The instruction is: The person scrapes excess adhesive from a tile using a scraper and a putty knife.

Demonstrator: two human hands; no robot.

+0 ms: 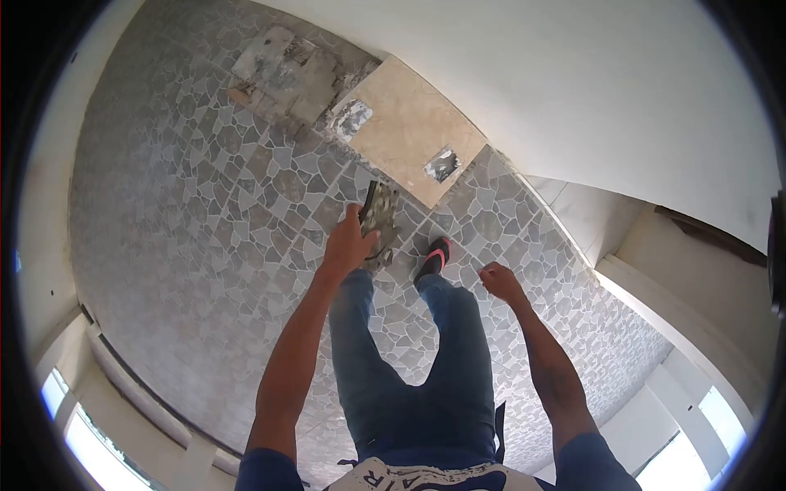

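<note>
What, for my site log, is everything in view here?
floor: one, grey stone-pattern tiles, across the room
bare patch: one, grey-brown, at the far end of the floor
beige slab: one, tan with two grey blotches, beside the bare patch, along the wall
wall: one, white, upper right
window: one, bright, lower left edge; another opening at the lower right
tile piece: one, grey patterned, gripped in the left hand
sandal: one seen, black with pink strap, on the forward foot
jeans: one pair, blue, centre
left hand: closed on the tile piece
right hand: loosely fisted, nothing seen in it
</note>
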